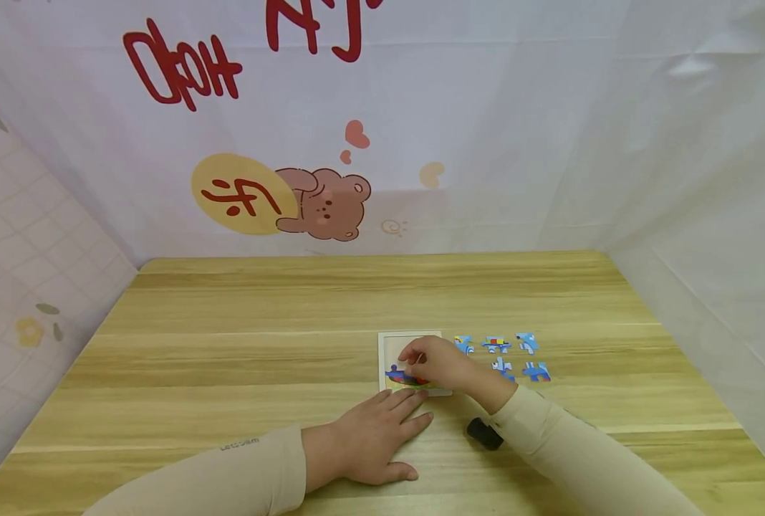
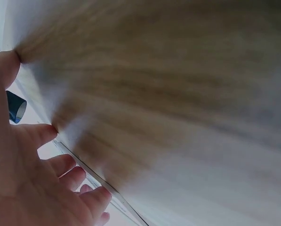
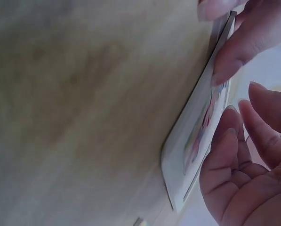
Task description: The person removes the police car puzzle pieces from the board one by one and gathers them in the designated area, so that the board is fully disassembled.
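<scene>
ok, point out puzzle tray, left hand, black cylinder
Puzzle tray (image 1: pixel 382 358): head view, on its left rim.
Left hand (image 1: pixel 376 438): head view, back of the hand.
Black cylinder (image 1: pixel 484 434): head view, middle of its side.

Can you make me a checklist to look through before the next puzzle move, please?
1. Is the flat puzzle board with a white rim steadied? Ok: the bare left hand rests at its near edge.
2. Is there room for more pieces? Ok: part of the board's far side looks bare.
3. Are the loose blue-patterned jigsaw pieces in sight? Ok: five lie right of the board.
4. Is a piece in the bare right hand? Cannot tell: its curled fingers could hide one.
5. Is the small black cylinder off the board? Ok: it's on the table, by the right sleeve.
</scene>
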`<action>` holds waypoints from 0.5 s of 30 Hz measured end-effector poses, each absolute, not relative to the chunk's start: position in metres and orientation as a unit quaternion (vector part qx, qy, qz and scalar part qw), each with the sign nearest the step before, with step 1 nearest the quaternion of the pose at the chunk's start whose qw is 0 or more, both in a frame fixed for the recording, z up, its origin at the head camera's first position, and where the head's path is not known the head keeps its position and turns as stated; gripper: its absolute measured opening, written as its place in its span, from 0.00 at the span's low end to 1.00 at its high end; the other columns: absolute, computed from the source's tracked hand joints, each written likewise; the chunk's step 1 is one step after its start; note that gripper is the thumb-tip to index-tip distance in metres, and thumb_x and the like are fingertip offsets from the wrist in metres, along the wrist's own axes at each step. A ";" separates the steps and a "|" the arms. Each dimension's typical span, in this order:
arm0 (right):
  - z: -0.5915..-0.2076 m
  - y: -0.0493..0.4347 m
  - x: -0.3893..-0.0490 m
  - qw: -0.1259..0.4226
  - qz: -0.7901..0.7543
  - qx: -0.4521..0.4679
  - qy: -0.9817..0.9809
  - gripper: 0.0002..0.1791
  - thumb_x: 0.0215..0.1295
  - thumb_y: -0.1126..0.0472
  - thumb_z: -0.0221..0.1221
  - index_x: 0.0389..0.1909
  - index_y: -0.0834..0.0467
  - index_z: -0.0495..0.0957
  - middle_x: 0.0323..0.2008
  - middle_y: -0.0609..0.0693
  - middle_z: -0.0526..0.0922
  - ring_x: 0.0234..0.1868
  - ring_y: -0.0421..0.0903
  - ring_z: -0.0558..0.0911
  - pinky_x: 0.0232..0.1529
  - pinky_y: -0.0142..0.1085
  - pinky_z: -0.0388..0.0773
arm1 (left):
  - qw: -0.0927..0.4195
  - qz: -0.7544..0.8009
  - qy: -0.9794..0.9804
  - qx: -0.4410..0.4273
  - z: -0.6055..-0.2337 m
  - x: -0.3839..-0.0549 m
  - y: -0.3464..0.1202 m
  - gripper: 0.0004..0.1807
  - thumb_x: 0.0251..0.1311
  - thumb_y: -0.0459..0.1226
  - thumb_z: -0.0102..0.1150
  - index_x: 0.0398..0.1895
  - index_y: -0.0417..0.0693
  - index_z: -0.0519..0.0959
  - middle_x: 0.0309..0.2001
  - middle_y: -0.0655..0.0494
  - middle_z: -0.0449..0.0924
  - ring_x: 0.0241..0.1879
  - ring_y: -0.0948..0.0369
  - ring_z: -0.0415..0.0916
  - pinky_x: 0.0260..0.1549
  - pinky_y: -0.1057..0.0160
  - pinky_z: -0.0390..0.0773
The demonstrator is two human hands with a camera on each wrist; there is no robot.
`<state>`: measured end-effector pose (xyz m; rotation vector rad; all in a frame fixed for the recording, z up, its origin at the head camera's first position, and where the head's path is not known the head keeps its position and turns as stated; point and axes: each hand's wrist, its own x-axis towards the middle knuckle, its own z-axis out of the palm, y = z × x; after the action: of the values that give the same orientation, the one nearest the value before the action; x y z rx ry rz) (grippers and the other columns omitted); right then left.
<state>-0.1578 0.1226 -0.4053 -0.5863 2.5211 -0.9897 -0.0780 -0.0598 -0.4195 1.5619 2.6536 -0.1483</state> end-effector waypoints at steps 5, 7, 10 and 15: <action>-0.405 0.117 -0.157 0.190 -0.338 -0.211 0.897 0.07 0.62 0.68 0.61 0.41 0.61 0.82 0.33 0.47 0.81 0.34 0.40 0.77 0.39 0.36 0.76 | 0.030 -0.056 0.858 0.509 -0.420 -0.078 -0.059 0.39 0.66 0.65 0.37 0.72 0.53 0.62 0.73 0.50 0.56 0.72 0.55 0.55 0.62 0.53 0.67; -0.405 0.115 -0.157 0.192 -0.334 -0.212 0.898 0.07 0.63 0.68 0.61 0.41 0.61 0.83 0.34 0.47 0.82 0.35 0.40 0.77 0.40 0.37 0.76 | 0.028 -0.060 0.857 0.511 -0.420 -0.078 -0.059 0.39 0.66 0.65 0.36 0.72 0.53 0.61 0.73 0.50 0.56 0.72 0.55 0.54 0.62 0.54 0.67; -0.405 0.113 -0.157 0.190 -0.330 -0.218 0.899 0.08 0.63 0.69 0.60 0.41 0.62 0.83 0.34 0.47 0.83 0.36 0.41 0.78 0.42 0.38 0.77 | 0.025 -0.067 0.855 0.513 -0.421 -0.078 -0.059 0.39 0.67 0.65 0.35 0.72 0.52 0.61 0.73 0.51 0.55 0.72 0.55 0.54 0.62 0.54 0.67; -0.405 0.111 -0.159 0.195 -0.325 -0.217 0.900 0.07 0.63 0.68 0.60 0.40 0.62 0.83 0.32 0.46 0.83 0.36 0.40 0.77 0.43 0.38 0.76 | 0.007 -0.080 0.852 0.518 -0.422 -0.077 -0.059 0.39 0.66 0.65 0.35 0.72 0.52 0.62 0.73 0.49 0.56 0.71 0.55 0.55 0.62 0.57 0.67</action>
<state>-0.1592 0.1111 -0.4050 -0.6071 2.5211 -0.9118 -0.0775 -0.0588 -0.4218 1.6194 2.6641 -0.2517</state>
